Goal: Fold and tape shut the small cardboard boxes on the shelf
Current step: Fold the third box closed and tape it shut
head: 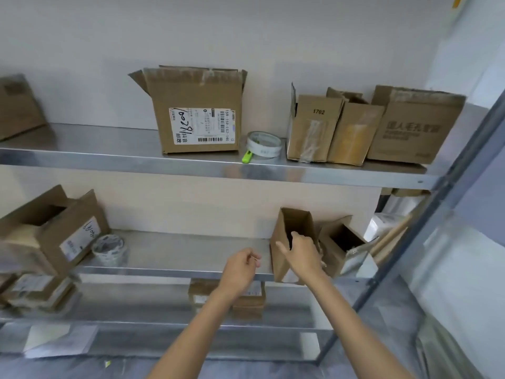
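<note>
Small cardboard box [278, 265] stood upright, top open, at front edge of middle shelf [177, 253]. Right hand [303, 258] gripped its rim: fingers inside opening, thumb on front face. Left hand [241, 265] hung at box's 9 o'clock, apart, fingers curled; could not tell whether it pinched anything. Second open box [338, 250] just beside at 3 o'clock. Tape roll [110, 250] well off at 9 o'clock, beside labelled carton [54, 231]. Upper shelf [82, 157], 12 o'clock: white tape roll [263, 144], green cutter [247, 157], touching.
</note>
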The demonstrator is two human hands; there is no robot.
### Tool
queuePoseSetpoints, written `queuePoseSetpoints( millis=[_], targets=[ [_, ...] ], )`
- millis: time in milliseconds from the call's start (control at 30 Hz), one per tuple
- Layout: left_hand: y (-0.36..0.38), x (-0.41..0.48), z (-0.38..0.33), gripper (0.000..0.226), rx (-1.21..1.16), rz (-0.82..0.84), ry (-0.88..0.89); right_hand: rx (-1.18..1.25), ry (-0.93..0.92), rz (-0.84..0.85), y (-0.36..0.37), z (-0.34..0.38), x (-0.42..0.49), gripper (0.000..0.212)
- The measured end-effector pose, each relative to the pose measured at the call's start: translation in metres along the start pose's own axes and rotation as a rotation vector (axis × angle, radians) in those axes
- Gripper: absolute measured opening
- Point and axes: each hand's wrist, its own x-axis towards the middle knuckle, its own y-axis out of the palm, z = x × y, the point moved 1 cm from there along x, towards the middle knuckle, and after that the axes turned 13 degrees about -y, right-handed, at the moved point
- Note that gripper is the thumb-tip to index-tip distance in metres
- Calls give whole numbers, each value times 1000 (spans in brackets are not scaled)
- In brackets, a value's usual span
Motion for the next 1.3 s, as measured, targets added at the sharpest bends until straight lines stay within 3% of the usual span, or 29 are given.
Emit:
queuePoseSetpoints(
  millis=[100, 167, 233, 400, 567, 733, 833, 1000, 1167, 1300],
  targets=[
    [-14, 19, 8, 25, 2, 38, -14, -54, 66, 187, 12, 4, 17, 32],
    [-32, 37, 20, 29, 1, 70, -5, -89, 87, 225, 25, 5, 22, 18],
    [-53, 56, 34, 34, -25, 80, -17, -176, 90, 154, 34, 3, 21, 12],
    [-103, 96, 60, 39, -61, 29, -11, -200, 110, -109, 36, -7, 11, 19],
    [-137, 115, 67, 28, -233, -118, 27, -240, -222, -306, 35, 41, -3, 50],
    [-161, 123, 81, 19, -449, -199, -87, -192, -575, -223, 83, 66, 17, 46],
    [-170, 123, 89, 24, -473, -192, -91, -126, -633, -120, 107, 68, 31, 49],
    [-156, 112, 86, 28, -262, -49, -2, 110, -524, -26, 121, 62, 33, 63],
    [-153, 116, 94, 53, 132, -17, 136, 395, -213, -238, 112, 57, 42, 68],
    [-152, 126, 115, 73, 220, -28, 53, 437, -143, -65, 116, 59, 42, 69]
  ],
)
